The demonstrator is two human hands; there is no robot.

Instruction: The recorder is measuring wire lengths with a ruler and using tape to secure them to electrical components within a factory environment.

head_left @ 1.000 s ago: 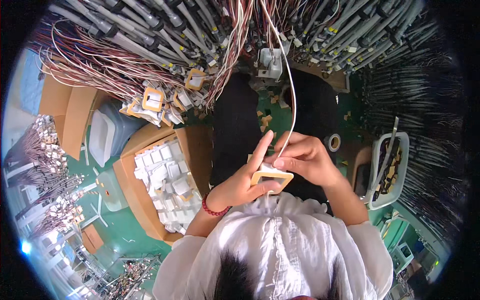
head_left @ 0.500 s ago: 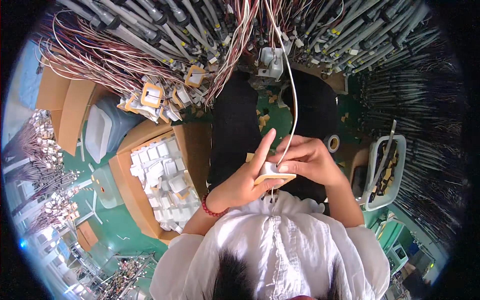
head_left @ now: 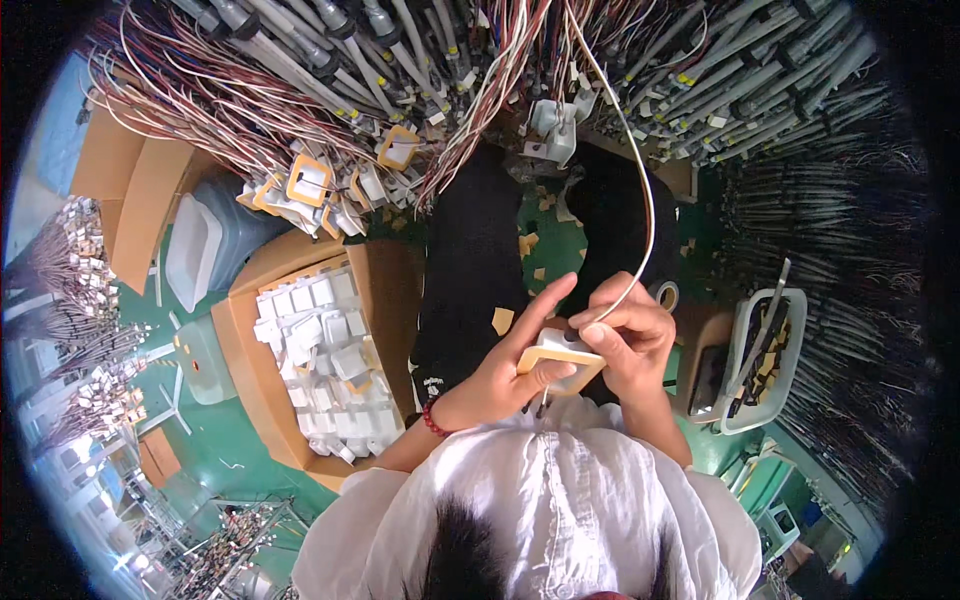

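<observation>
Close in front of my chest, my left hand [head_left: 510, 368] grips a small white plastic housing [head_left: 563, 341] with a tan rim. Its thumb presses the rim and the index finger stretches out along the far side. At the housing's right, the fingers of my right hand [head_left: 632, 345] are pinched on a long white cable [head_left: 648, 205]. That cable curves up and away to the bundles at the far side. Dark-tipped wire ends hang below the housing. How far the cable passes through the housing is hidden by my fingers.
On the left a cardboard box [head_left: 238, 375] holds many white housings [head_left: 330, 325]. Behind it are a clear plastic bin [head_left: 195, 250] and rimmed housings [head_left: 308, 182] on wires. A white tub [head_left: 795, 370] with dark and tan pieces stands right, near a tape roll [head_left: 665, 294]. Grey cable bundles [head_left: 740, 85] line the far side.
Both hands have shifted a little to the right in view. The housing is tilted so more of its rimmed opening shows, and my right hand has moved from the housing's top onto the cable.
</observation>
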